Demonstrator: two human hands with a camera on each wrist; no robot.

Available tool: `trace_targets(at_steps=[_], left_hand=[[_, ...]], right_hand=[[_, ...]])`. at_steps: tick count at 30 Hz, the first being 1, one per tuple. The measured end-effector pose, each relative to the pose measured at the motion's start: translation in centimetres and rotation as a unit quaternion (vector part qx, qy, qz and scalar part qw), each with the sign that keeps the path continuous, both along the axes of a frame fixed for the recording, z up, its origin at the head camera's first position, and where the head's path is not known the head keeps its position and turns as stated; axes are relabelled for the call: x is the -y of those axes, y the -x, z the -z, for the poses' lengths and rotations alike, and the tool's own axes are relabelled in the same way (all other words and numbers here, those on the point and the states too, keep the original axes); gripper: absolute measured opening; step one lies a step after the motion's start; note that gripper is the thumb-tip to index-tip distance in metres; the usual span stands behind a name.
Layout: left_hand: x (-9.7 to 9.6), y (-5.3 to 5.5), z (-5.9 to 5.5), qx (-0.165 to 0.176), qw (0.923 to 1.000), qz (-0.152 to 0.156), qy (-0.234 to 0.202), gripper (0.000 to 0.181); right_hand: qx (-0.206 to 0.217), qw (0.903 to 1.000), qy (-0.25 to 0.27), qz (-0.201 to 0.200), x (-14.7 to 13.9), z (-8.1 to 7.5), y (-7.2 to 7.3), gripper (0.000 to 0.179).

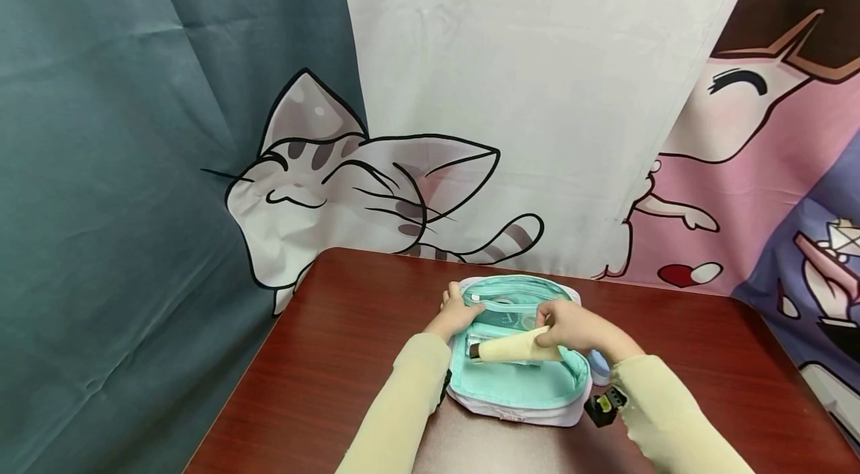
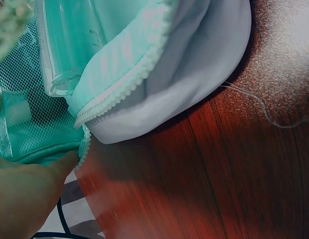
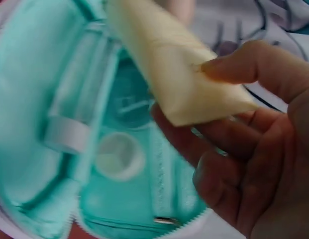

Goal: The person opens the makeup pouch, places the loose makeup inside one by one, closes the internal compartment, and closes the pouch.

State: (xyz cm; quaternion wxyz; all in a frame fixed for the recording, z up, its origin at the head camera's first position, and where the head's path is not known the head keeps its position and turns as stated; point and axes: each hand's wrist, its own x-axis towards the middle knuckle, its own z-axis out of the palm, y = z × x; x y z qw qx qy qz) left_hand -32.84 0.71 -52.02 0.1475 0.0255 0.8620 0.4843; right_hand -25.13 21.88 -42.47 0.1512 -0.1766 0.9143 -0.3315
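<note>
An open toiletry bag (image 1: 517, 384), white outside and mint green inside, lies unzipped on the table. My left hand (image 1: 457, 313) grips the left edge of its raised mesh-lined half, thumb on the inner side. Over the bag, my right hand (image 1: 574, 325) pinches a pale yellow squeeze tube (image 3: 169, 64) by its flat end. The tube's dark cap (image 1: 474, 351) points left. Inside the bag lies a clear bottle (image 2: 69, 45) with a white cap (image 3: 68, 134). A round white-topped container (image 3: 119, 156) shows behind the mesh pocket.
A blue object (image 1: 598, 368) sits against the bag's right side on the reddish-brown table (image 1: 363, 325). Behind the table's back edge hangs a curtain (image 1: 551, 86) printed with cartoon figures. A loose thread (image 2: 266, 112) trails from the bag.
</note>
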Motion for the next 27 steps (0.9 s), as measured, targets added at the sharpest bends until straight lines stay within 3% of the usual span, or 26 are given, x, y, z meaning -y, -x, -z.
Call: trace_targets(at_steps=[6,10,17,27], left_hand=[[0.0,0.1,0.3,-0.01,1.0,-0.001,0.002,0.061],[0.0,0.1,0.3,-0.011,0.9999,-0.001,0.0,0.061],[0.2,0.0,-0.1,0.0,1.0,0.0,-0.007,0.062],[0.2,-0.1,-0.1,0.002,0.9999,0.011,-0.009,0.059]], right_hand=[[-0.036,0.9989,-0.028,-0.01,1.2,2.5,0.2,0.015],[-0.051,0.9967,-0.062,0.005,1.7,3.2,-0.2,0.016],[-0.075,0.9803,-0.177,0.046,2.1,4.2,-1.0,0.022],[-0.098,0.9721,-0.204,0.06,2.2,6.0,-1.3,0.027]])
